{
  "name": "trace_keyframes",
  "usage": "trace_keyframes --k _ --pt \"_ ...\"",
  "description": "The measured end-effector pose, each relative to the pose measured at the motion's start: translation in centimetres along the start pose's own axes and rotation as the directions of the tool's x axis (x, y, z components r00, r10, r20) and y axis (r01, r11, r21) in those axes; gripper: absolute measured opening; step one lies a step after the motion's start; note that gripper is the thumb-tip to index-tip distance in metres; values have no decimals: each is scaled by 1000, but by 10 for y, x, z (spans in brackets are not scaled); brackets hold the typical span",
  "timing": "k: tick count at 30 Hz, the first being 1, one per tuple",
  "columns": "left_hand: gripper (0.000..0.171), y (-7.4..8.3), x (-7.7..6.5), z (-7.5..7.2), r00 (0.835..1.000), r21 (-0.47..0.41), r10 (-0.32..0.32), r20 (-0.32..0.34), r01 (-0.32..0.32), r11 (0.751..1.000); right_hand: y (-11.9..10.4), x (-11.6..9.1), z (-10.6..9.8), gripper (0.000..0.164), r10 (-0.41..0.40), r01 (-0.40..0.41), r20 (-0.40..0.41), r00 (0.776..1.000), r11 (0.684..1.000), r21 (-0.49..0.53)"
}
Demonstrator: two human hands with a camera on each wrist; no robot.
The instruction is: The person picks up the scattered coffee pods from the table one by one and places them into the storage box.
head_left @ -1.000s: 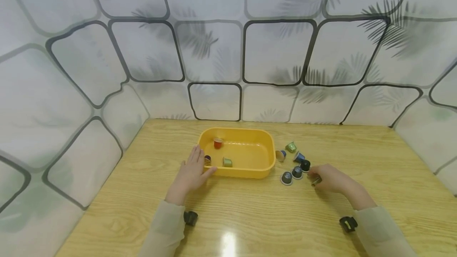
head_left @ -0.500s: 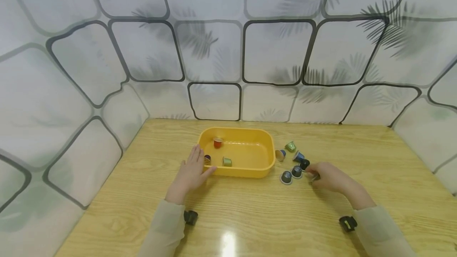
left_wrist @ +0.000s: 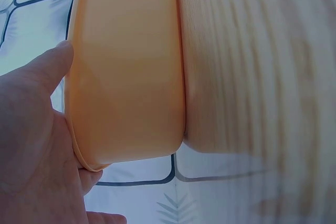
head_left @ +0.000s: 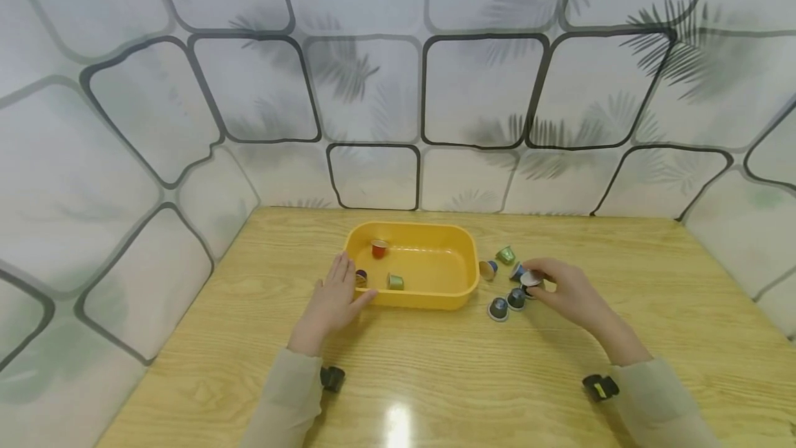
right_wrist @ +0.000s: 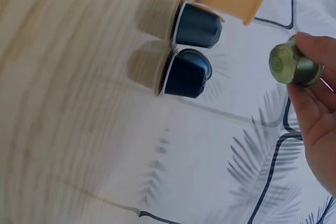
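My right hand [head_left: 569, 296] pinches an olive-green coffee capsule [right_wrist: 294, 65] between thumb and fingers, raised above the table. Its pale lid faces up in the head view, overlapping a black capsule [right_wrist: 186, 74] that stands lid-down below. Two dark capsules [head_left: 498, 308] [head_left: 516, 298] stand beside that one. At the left, my left hand [head_left: 332, 303] rests on the front left corner of a yellow tray [head_left: 423, 301], fingers extended and thumb along the front rim. Inside the tray lie a red capsule [head_left: 378, 249], a light green capsule [head_left: 395, 282] and a dark-and-gold capsule [head_left: 361, 278], partly behind the fingers.
Right of the tray lie a tan-and-blue capsule [head_left: 488, 269], a crumpled-looking green capsule [head_left: 506, 254] and a blue capsule [head_left: 517, 271]. The wooden table [head_left: 435, 372] meets patterned wall panels [head_left: 466, 178] at the back and sides.
My right hand has lifted the olive-green capsule from low beside the black one, up and slightly left, turning its lid upward. The left hand and tray stay put.
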State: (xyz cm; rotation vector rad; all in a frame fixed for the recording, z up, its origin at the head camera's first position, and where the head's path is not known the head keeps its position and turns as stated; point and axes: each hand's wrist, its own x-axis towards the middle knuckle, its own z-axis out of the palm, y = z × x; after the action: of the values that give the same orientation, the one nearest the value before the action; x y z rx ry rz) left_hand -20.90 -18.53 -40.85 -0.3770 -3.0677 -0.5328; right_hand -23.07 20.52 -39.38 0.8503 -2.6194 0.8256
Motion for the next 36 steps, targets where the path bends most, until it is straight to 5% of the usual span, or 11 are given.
trace_keyframes --k 5,10,36 --pt "77 0 1 0 1000 5 3 -2 -3 1000 -6 3 2 41 -67 66 -148 987 998 -7" --pt "77 0 0 0 1000 -2 1 1 -1 1000 -9 6 4 43 -84 84 -214 973 996 -9" --pt "76 1 2 -1 1000 18 -8 5 8 1000 -39 52 41 37 -154 185 -167 974 965 186"
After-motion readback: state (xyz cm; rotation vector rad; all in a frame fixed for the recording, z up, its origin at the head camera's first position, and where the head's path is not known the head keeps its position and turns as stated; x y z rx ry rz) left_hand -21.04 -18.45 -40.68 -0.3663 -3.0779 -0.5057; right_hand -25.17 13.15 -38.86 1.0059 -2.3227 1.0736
